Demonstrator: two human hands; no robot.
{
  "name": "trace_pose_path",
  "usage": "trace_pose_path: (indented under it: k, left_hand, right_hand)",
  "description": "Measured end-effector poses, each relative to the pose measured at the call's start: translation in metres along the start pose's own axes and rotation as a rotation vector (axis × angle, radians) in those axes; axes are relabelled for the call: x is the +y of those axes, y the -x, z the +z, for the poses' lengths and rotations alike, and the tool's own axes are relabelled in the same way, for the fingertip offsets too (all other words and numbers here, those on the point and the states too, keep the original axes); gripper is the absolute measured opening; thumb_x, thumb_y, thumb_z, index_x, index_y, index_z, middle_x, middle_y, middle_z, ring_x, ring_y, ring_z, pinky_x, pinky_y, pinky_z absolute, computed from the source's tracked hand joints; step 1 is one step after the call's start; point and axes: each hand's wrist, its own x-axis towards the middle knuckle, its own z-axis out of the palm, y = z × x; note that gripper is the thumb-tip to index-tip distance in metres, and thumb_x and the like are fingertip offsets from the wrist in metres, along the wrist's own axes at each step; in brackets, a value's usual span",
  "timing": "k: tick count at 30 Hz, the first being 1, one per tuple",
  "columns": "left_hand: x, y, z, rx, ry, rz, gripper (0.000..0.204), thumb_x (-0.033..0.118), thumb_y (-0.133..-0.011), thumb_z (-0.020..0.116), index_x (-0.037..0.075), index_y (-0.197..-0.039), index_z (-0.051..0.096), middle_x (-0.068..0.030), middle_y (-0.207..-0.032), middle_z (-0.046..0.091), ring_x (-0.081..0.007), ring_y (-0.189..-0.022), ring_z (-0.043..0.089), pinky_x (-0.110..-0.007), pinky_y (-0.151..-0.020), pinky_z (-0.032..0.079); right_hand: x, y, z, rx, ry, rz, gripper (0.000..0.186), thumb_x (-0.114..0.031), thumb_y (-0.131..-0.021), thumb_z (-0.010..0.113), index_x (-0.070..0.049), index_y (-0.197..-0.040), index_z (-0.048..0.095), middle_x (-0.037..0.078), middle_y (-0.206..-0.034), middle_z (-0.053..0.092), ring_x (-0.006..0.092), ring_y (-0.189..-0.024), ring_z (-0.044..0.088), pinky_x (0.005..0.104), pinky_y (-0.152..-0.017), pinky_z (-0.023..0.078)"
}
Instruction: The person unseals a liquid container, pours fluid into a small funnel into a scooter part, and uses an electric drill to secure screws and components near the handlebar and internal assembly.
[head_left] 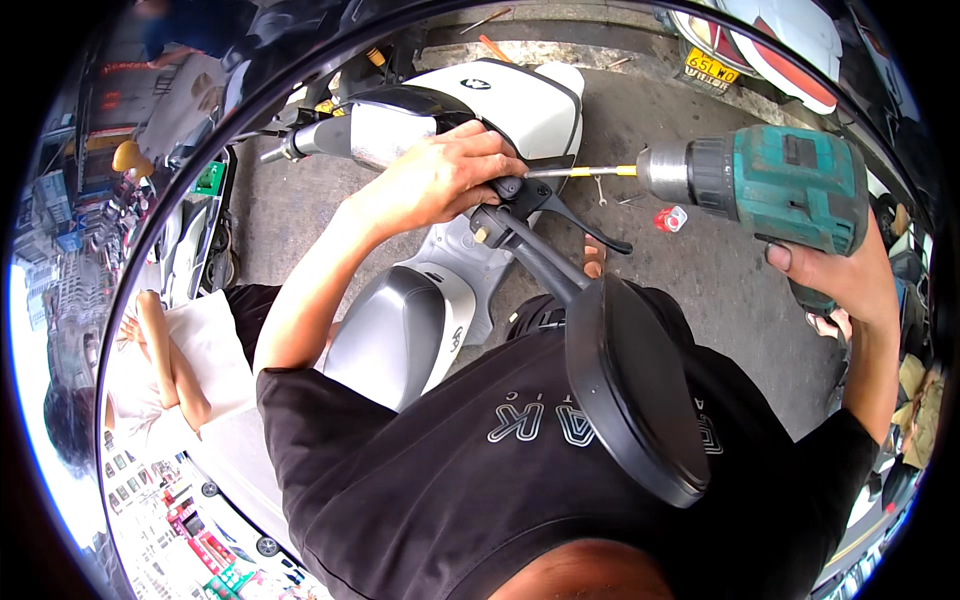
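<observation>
My right hand (835, 275) is closed round the grip of a green and black cordless drill (800, 190), its thumb resting under the body. From the chuck a long bit (590, 171) with yellow bands points left, its tip meeting the black brake lever mount (508, 188) on a scooter's handlebar. My left hand (440, 175) is bent over that mount, fingers and thumb pressed round it beside the bit's tip. Below it a brake lever (590, 228) sticks out to the right. The black mirror (640, 390) on its stem hangs in front of my chest.
The white scooter (525, 105) has a grey seat (385, 335). On the ground lie a small red and white item (670, 219) and a wrench (601, 191). Another scooter (790, 45) stands at far right. A person in a white shirt (205, 350) is at left, arms folded.
</observation>
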Motion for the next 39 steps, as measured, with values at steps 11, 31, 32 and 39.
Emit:
trace_pose_path:
  k: [11,31,32,39]
  left_hand:
    - [0.014,-0.010,-0.021,-0.123,0.034,0.035,0.041,0.008,-0.073,0.075,0.003,-0.111,0.064,-0.0103,-0.104,0.063,-0.0323,-0.098,0.058,-0.042,-0.084,0.050]
    - [0.047,0.168,0.089,1.054,1.264,-0.958,0.030,0.018,-0.093,0.069,0.008,-0.118,0.056,-0.0058,-0.099,0.065,-0.0096,-0.072,0.061,-0.024,-0.065,0.051]
    - [0.048,0.174,0.110,1.122,1.330,-0.973,0.027,0.019,-0.094,0.068,0.008,-0.116,0.056,-0.0056,-0.098,0.065,-0.0096,-0.071,0.061,-0.023,-0.064,0.052]
    - [0.120,0.244,0.258,1.593,1.474,-1.252,0.024,0.026,-0.097,0.063,0.008,-0.112,0.056,-0.0046,-0.088,0.065,-0.0099,-0.061,0.061,-0.021,-0.054,0.050]
  right_hand:
    - [0.039,0.001,-0.007,-0.121,-0.282,0.084,0.057,-0.014,-0.074,0.083,0.002,-0.122,0.058,0.008,-0.100,0.067,0.0145,-0.083,0.063,0.0288,-0.074,0.052]
    - [0.223,-0.074,0.044,-0.008,-0.257,0.137,0.037,-0.016,-0.084,0.072,0.001,-0.115,0.062,0.009,-0.093,0.068,0.0163,-0.074,0.064,0.0291,-0.060,0.052]
    - [0.259,-0.084,0.050,-0.016,-0.217,0.179,0.034,-0.016,-0.084,0.072,0.000,-0.113,0.063,0.009,-0.092,0.068,0.0167,-0.072,0.064,0.0300,-0.059,0.052]
    - [0.334,-0.080,0.187,-0.176,-0.443,0.638,0.026,-0.026,-0.090,0.066,-0.006,-0.105,0.061,0.009,-0.091,0.067,0.0203,-0.065,0.063,0.0331,-0.058,0.051]
